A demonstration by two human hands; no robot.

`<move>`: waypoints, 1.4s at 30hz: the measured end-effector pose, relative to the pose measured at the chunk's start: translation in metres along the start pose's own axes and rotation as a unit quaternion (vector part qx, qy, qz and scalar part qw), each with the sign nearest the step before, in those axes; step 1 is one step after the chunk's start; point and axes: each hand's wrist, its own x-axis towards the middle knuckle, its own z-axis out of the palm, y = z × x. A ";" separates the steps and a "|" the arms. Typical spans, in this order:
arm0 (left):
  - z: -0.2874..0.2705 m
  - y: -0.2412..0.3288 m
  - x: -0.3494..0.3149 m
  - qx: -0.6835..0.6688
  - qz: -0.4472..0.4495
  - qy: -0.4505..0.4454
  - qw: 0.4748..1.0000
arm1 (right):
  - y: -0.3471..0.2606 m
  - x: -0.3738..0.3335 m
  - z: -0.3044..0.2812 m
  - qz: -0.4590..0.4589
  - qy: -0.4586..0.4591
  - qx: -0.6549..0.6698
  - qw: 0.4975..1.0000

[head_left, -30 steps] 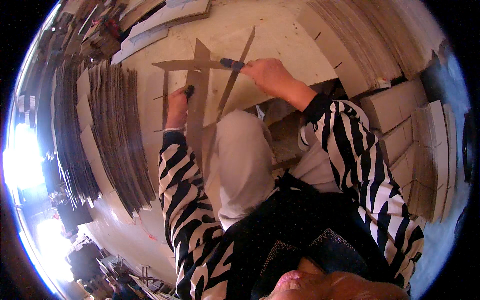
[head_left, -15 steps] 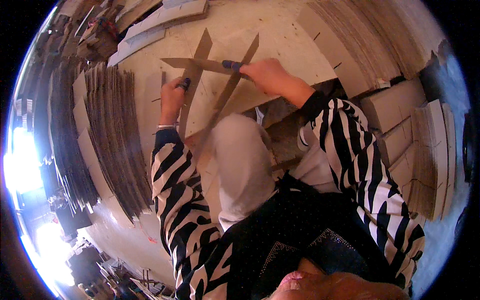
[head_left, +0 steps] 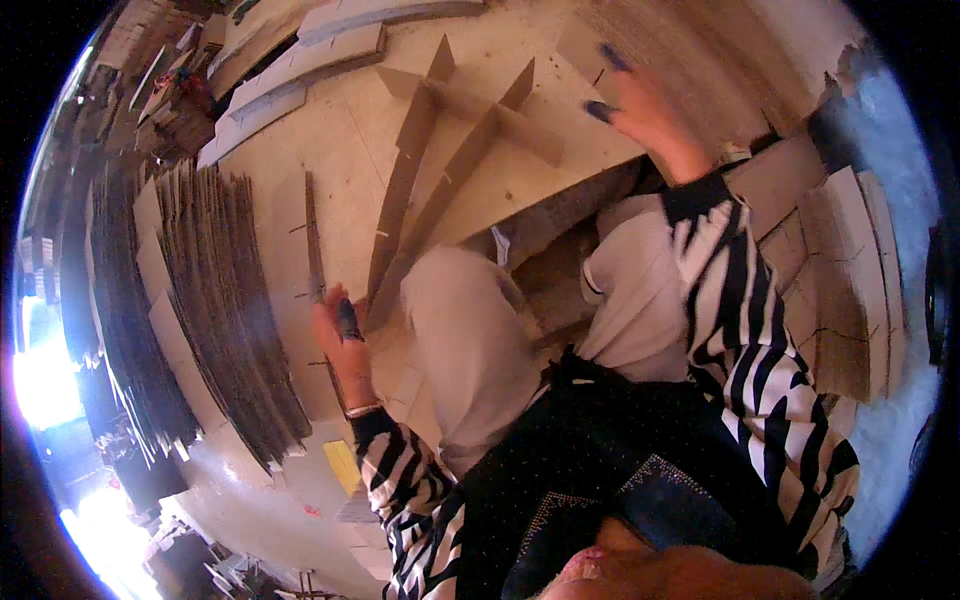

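Observation:
Two long brown cardboard strips stand on edge on the board. A shorter cardboard strip crosses them near their far ends, slotted over them. My left hand, a dark cover on one digit, is beside the near end of the left long strip. Its fingers look slightly apart and blurred, close to another thin cardboard strip at the left; contact cannot be made out. Over at the right, my right hand reaches above slotted cardboard sheets, fingers spread, dark covers on two of them, holding nothing.
A tan board lies under the strips. Rows of stacked cardboard line the left side. Pale cardboard pieces lie at the far left, and more slotted stacks stand at the right. My knees are close to the board's near edge.
My right hand has let go of the crossing strip and moved right to the stacked sheets. My left hand has left the long strip and come nearer. The crossed strips now stand unheld.

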 end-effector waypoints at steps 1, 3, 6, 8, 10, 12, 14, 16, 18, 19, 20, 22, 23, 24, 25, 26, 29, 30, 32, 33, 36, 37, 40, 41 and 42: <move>0.008 -0.011 0.001 -0.024 -0.006 -0.013 1.000 | 0.028 -0.021 -0.019 -0.001 0.069 -0.058 0.996; 0.032 -0.024 0.009 -0.051 0.004 -0.031 0.998 | 0.102 -0.062 -0.011 0.092 0.034 -0.240 0.966; 0.067 0.000 0.031 0.044 0.062 -0.040 0.996 | 0.136 -0.082 -0.007 0.048 0.051 -0.230 0.971; 0.068 -0.007 0.062 0.092 0.138 -0.112 0.980 | 0.126 -0.070 -0.017 0.068 0.105 -0.155 0.980; 0.061 0.005 0.090 0.254 0.096 -0.145 0.951 | 0.095 -0.050 -0.035 0.071 0.110 -0.073 0.989; 0.058 0.015 0.110 0.356 0.088 -0.147 0.919 | 0.039 -0.031 -0.050 0.058 0.064 0.014 0.996; 0.056 0.023 0.123 0.402 0.113 -0.128 0.899 | -0.016 -0.026 -0.054 -0.026 0.067 0.077 0.994; 0.056 0.023 0.139 0.471 0.142 -0.126 0.862 | -0.064 -0.023 -0.044 -0.092 0.046 0.222 0.970; 0.069 0.032 0.144 0.483 0.110 -0.137 0.858 | -0.093 -0.017 -0.020 -0.178 0.006 0.292 0.940; 0.078 0.031 0.146 0.496 0.111 -0.149 0.848 | -0.104 -0.018 -0.008 -0.185 -0.015 0.285 0.940; 0.089 0.030 0.146 0.508 0.114 -0.161 0.838 | -0.111 -0.018 0.000 -0.192 -0.036 0.278 0.941; 0.039 0.015 0.140 0.565 0.088 -0.118 0.812 | -0.169 -0.007 0.036 -0.200 -0.131 0.289 0.927; 0.037 0.013 0.140 0.571 0.102 -0.101 0.808 | -0.179 -0.005 0.035 -0.191 -0.171 0.270 0.928; 0.057 0.012 0.142 0.565 0.129 -0.098 0.809 | -0.167 -0.006 0.030 -0.175 -0.161 0.237 0.942; 0.074 0.012 0.144 0.557 0.132 -0.092 0.815 | -0.156 -0.008 0.024 -0.160 -0.152 0.205 0.954; 0.089 0.012 0.145 0.551 0.134 -0.085 0.819 | -0.148 -0.009 0.016 -0.146 -0.144 0.174 0.963; 0.077 0.004 0.146 0.544 0.127 -0.051 0.828 | -0.156 -0.013 0.001 -0.177 -0.142 0.157 0.961; 0.075 0.004 0.148 0.536 0.132 -0.044 0.832 | -0.163 -0.013 -0.005 -0.186 -0.148 0.129 0.963; 0.090 0.014 0.150 0.532 0.132 -0.044 0.835 | -0.170 -0.009 -0.017 -0.193 -0.157 0.063 0.966; 0.088 0.015 0.150 0.536 0.128 -0.040 0.833 | -0.178 -0.008 -0.017 -0.217 -0.151 0.059 0.963; 0.083 0.005 0.160 0.542 0.132 -0.026 0.829 | -0.201 -0.003 -0.015 -0.271 -0.133 0.048 0.952; 0.082 0.004 0.160 0.543 0.130 -0.025 0.829 | -0.207 0.002 -0.014 -0.279 -0.128 0.044 0.951; 0.086 0.020 0.151 0.536 0.184 0.004 0.824 | -0.211 0.012 -0.005 -0.288 -0.141 0.016 0.947; 0.090 0.032 0.141 0.526 0.239 0.025 0.816 | -0.209 0.014 -0.002 -0.284 -0.154 0.003 0.946; 0.092 0.041 0.132 0.516 0.294 0.048 0.803 | -0.209 0.017 -0.001 -0.284 -0.159 0.001 0.946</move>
